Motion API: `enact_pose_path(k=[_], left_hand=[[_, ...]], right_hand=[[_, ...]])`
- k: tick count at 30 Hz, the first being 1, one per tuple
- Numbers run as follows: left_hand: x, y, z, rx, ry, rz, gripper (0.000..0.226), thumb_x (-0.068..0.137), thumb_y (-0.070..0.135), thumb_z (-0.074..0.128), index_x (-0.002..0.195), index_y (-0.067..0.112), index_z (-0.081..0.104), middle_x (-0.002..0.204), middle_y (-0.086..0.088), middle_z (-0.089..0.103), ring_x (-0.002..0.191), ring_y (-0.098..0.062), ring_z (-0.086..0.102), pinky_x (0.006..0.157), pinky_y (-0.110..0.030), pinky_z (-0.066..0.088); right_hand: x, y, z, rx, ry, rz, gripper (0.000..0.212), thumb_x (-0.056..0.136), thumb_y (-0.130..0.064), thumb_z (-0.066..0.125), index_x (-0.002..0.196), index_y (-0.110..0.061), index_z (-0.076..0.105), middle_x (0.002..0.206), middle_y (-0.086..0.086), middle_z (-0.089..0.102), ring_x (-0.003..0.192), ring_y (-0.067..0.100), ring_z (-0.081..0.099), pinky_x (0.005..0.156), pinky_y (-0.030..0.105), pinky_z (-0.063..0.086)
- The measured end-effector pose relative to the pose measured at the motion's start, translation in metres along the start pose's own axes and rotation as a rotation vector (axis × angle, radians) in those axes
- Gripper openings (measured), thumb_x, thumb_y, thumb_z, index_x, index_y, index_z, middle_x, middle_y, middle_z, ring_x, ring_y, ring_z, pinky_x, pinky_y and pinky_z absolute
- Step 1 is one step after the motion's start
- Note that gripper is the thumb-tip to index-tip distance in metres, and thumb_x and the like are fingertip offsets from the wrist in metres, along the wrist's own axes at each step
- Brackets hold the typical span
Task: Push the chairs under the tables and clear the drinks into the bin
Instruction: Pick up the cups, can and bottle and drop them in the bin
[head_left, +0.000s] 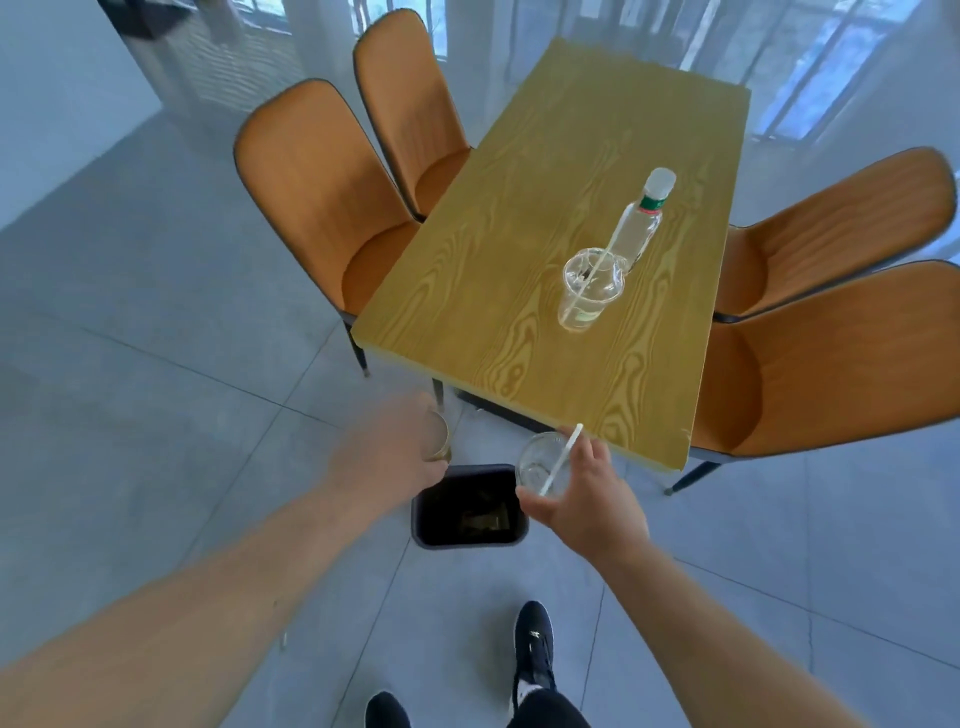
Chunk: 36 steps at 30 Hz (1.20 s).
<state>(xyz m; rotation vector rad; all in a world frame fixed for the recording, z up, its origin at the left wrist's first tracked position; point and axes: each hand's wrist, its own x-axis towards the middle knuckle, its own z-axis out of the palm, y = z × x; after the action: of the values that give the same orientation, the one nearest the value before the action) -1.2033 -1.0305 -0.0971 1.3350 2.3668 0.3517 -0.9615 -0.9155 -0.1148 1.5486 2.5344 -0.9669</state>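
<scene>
My left hand (387, 457) grips a brownish paper cup (437, 439) just above the far left rim of the black bin (423, 525) on the floor. My right hand (587, 499) holds a clear plastic cup with a white straw (540, 465) over the bin's right side, near the table's front edge. On the wooden table (519, 270) stand another clear cup with a straw (587, 296) and, behind it, a clear bottle with a white cap (641, 228). Two orange chairs (322, 197) sit at the table's left, two more orange chairs (831, 358) at its right, seats partly under the tabletop.
The bin holds some dark rubbish. Grey tiled floor spreads to the left and in front. My black shoes (532, 644) stand just behind the bin. Sheer curtains and windows (831, 57) line the far wall.
</scene>
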Motion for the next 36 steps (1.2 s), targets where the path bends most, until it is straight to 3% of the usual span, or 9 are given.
enact_pose_path(k=[4, 9, 14, 18, 25, 31, 34, 36], left_hand=[[-0.002, 0.002, -0.001, 0.031, 0.003, -0.003, 0.070, 0.076, 0.053, 0.079, 0.130, 0.036, 0.038, 0.126, 0.002, 0.054, 0.099, -0.026, 0.061, 0.072, -0.034, 0.042], [0.010, -0.003, 0.031, 0.020, -0.012, -0.052, 0.070, 0.076, 0.054, 0.078, 0.130, 0.037, 0.037, 0.125, 0.002, 0.054, 0.097, -0.027, 0.061, 0.072, -0.035, 0.046], [0.037, -0.029, 0.111, 0.019, -0.045, -0.094, 0.072, 0.074, 0.053, 0.080, 0.132, 0.038, 0.040, 0.124, 0.003, 0.053, 0.098, -0.027, 0.062, 0.070, -0.035, 0.044], [0.069, -0.064, 0.195, 0.014, -0.004, -0.070, 0.075, 0.071, 0.047, 0.084, 0.132, 0.032, 0.045, 0.118, 0.000, 0.058, 0.089, -0.033, 0.065, 0.066, -0.036, 0.049], [0.094, -0.119, 0.303, 0.002, -0.022, -0.125, 0.074, 0.072, 0.048, 0.081, 0.131, 0.039, 0.037, 0.122, 0.006, 0.058, 0.088, -0.028, 0.064, 0.062, -0.033, 0.042], [0.093, -0.126, 0.304, -0.012, -0.056, -0.156, 0.078, 0.070, 0.055, 0.081, 0.133, 0.038, 0.038, 0.127, 0.007, 0.054, 0.087, -0.029, 0.065, 0.062, -0.035, 0.045], [0.093, -0.115, 0.286, 0.006, -0.098, -0.151, 0.081, 0.071, 0.062, 0.077, 0.137, 0.034, 0.038, 0.134, 0.006, 0.049, 0.090, -0.028, 0.065, 0.063, -0.034, 0.044], [0.088, -0.101, 0.263, 0.007, -0.112, -0.157, 0.073, 0.075, 0.065, 0.071, 0.134, 0.035, 0.041, 0.132, 0.007, 0.052, 0.091, -0.027, 0.065, 0.064, -0.033, 0.043]], right_hand=[[0.001, -0.003, 0.006, 0.009, 0.011, -0.049, 0.102, 0.076, -0.070, 0.069, 0.156, -0.027, 0.022, 0.137, -0.005, 0.041, 0.119, 0.020, 0.053, 0.077, 0.032, 0.048], [0.030, 0.009, 0.028, 0.012, -0.026, -0.070, 0.103, 0.076, -0.071, 0.068, 0.156, -0.027, 0.021, 0.141, -0.003, 0.040, 0.120, 0.022, 0.054, 0.081, 0.034, 0.051], [0.075, 0.046, 0.087, 0.022, -0.065, -0.046, 0.100, 0.074, -0.069, 0.070, 0.154, -0.030, 0.024, 0.144, -0.003, 0.040, 0.117, 0.024, 0.058, 0.081, 0.035, 0.050], [0.115, 0.087, 0.154, 0.022, -0.067, -0.028, 0.102, 0.069, -0.073, 0.067, 0.152, -0.039, 0.017, 0.149, -0.009, 0.032, 0.120, 0.026, 0.057, 0.079, 0.036, 0.047], [0.158, 0.140, 0.249, 0.056, -0.040, -0.012, 0.106, 0.069, -0.069, 0.073, 0.153, -0.039, 0.016, 0.143, -0.011, 0.034, 0.115, 0.025, 0.061, 0.074, 0.035, 0.051], [0.157, 0.152, 0.256, 0.022, -0.098, 0.081, 0.121, 0.064, -0.084, 0.068, 0.156, -0.043, 0.002, 0.154, -0.012, 0.027, 0.128, 0.026, 0.053, 0.082, 0.038, 0.049], [0.148, 0.150, 0.239, -0.018, -0.096, 0.088, 0.108, 0.069, -0.083, 0.060, 0.155, -0.040, 0.011, 0.153, -0.011, 0.029, 0.129, 0.022, 0.049, 0.080, 0.034, 0.042], [0.138, 0.144, 0.217, -0.054, -0.096, 0.072, 0.091, 0.073, -0.080, 0.053, 0.150, -0.038, 0.028, 0.148, -0.011, 0.041, 0.127, 0.018, 0.049, 0.081, 0.032, 0.041]])
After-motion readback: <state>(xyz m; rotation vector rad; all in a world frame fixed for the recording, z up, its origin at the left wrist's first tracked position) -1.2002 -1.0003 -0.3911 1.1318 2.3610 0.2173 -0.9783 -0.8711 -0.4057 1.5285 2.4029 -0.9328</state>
